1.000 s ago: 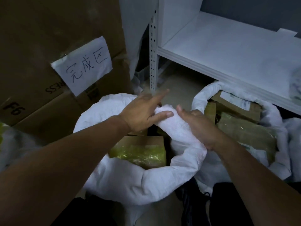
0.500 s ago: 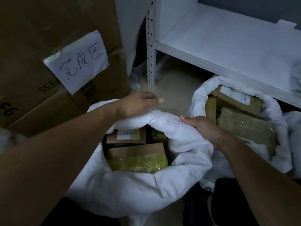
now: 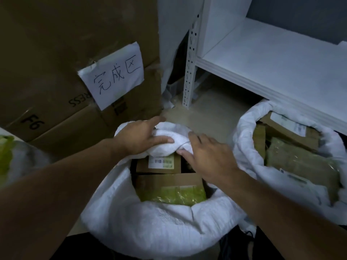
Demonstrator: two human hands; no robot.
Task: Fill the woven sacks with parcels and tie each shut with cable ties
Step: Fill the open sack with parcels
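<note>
- Near woven sack [image 3: 150, 228] — lower centre of the frame, mouth open with its rim rolled down. The cloth looks soft, limp and light, probably a little slick; loaded, the whole is likely heavy, so the far rim is the sensible place to gather it for tying.
- Second woven sack [image 3: 244, 132] — right edge of the frame, below the white shelf [image 3: 272, 59], also open and packed with brown cartons; not yet tied.
- Contents of the near sack: 2 parcels show. The yellow-taped parcel [image 3: 170, 190] lies nearest the camera; the labelled parcel [image 3: 159, 165] sits just beyond it, partly under the bunched rim. Both look stiff and boxy.
- Left hand [image 3: 139, 136] — upper centre, fingers curled over the far rim, gripping a fold of cloth, forefinger extended.
- Right hand [image 3: 208, 158] — just beside it, fingers spread and fairly straight, pressing the same fold; no pinch can be made out.
- No cable tie is visible.
</note>
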